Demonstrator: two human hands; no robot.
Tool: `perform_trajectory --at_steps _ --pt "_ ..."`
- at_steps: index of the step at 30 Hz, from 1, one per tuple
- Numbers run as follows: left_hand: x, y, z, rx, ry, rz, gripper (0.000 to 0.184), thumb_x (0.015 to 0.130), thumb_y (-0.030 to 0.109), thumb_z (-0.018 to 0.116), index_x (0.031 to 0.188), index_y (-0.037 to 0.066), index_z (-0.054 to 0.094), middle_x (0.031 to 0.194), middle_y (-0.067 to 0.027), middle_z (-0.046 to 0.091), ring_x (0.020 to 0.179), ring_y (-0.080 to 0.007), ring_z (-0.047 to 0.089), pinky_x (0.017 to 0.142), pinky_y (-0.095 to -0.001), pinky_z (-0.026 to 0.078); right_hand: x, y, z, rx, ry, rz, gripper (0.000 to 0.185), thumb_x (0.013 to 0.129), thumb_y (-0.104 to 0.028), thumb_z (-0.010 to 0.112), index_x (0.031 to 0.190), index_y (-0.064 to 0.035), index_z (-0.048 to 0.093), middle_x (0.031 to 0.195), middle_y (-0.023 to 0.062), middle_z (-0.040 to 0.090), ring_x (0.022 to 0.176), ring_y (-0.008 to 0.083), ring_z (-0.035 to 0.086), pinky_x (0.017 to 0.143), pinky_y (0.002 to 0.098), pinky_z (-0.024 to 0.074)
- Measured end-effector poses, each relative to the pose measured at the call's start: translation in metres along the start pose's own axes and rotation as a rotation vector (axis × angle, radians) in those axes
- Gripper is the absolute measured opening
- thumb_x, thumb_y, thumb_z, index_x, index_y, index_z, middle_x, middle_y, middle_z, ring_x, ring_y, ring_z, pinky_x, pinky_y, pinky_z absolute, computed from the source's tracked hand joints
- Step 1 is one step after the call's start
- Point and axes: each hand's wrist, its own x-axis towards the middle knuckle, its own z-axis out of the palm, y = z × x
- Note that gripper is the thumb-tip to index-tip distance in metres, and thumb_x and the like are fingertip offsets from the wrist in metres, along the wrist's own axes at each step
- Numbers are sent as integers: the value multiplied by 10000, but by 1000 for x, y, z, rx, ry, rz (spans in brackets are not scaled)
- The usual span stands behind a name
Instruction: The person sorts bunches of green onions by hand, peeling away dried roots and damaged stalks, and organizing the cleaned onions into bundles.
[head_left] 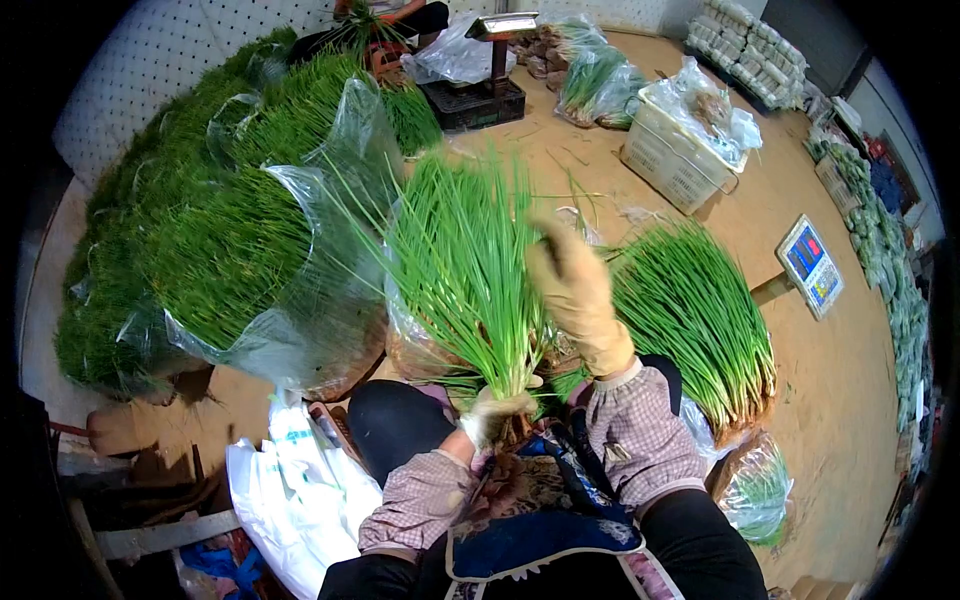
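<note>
My left hand (492, 416), in a pale glove, is closed round the base of a bunch of scallions (470, 255). The bunch stands upright over my lap, its green leaves fanning up and to the left. My right hand (575, 290), in a yellowish glove, is raised just right of the leaves. Motion blurs its fingers, so I cannot make out their pose or whether they touch the leaves. Right of that hand lies a large pile of scallions (690, 320), pale root ends toward me. Checked sleeves cover both my forearms.
Clear plastic bags (330, 290) packed with scallions fill the left side. White plastic bags (290, 490) lie by my left knee. A scale display (810, 267) stands at right, a white crate (680, 150) beyond. Behind are a platform scale (475, 105) and another person (400, 18).
</note>
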Motion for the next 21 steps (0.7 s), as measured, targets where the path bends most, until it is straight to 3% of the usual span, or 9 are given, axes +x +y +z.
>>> perform_trajectory --at_steps 1,2,5,8,13,14,15,18,21 --pt "0 2 3 26 -3 12 416 816 177 614 1156 -35 502 830 -71 608 724 -132 568 677 -236 449 0 6 12 29 -122 86 294 807 -224 608 1071 -97 583 729 127 605 652 258 594 630 360 475" --pt "1 0 4 29 -9 9 416 816 177 614 1156 -35 502 830 -71 608 724 -132 568 677 -236 449 5 10 18 36 -322 204 303 829 -222 598 1066 -33 581 730 88 614 680 130 576 618 260 457" --pt "7 -10 -1 185 36 24 358 855 181 575 1159 -1 521 764 -39 611 643 -113 554 601 -228 449 5 38 43 -168 -297 88 257 828 -227 593 986 -24 605 717 93 617 638 156 572 598 280 456" --pt "9 -20 -10 237 40 25 330 863 186 571 1140 10 536 773 -40 612 618 -112 550 561 -233 451 13 39 42 221 -500 473 239 826 -234 581 933 -21 602 748 129 627 653 218 593 607 322 458" --pt "-4 16 10 82 1 -58 322 862 194 554 1109 -13 548 768 -37 598 631 -86 512 592 -203 420 29 77 37 -253 215 -308 159 808 -140 560 892 -11 601 717 144 603 616 238 582 574 342 458" --pt "-9 22 20 80 -2 -60 322 862 194 554 1109 -13 548 768 -37 598 631 -86 512 592 -203 420 43 51 11 -34 86 203 159 802 -127 569 873 12 602 775 131 625 661 177 584 561 311 460" --pt "-13 26 30 35 71 -48 332 861 209 558 1100 -22 550 763 -33 590 630 -83 503 591 -202 410 60 56 -1 238 149 321 193 800 -116 580 939 18 577 787 99 626 662 129 572 536 261 445" --pt "-12 22 23 -3 71 -89 367 853 257 581 1071 -37 559 770 -40 590 609 -92 497 562 -223 404 78 57 -23 690 218 463 266 804 -110 589 1033 11 528 747 67 607 609 115 552 518 227 422" --pt "-7 18 20 53 45 41 396 836 291 605 1059 -33 563 777 -58 595 591 -109 509 530 -246 414 66 73 -21 647 50 464 305 824 -110 578 1079 27 484 735 66 590 573 114 528 516 226 426"
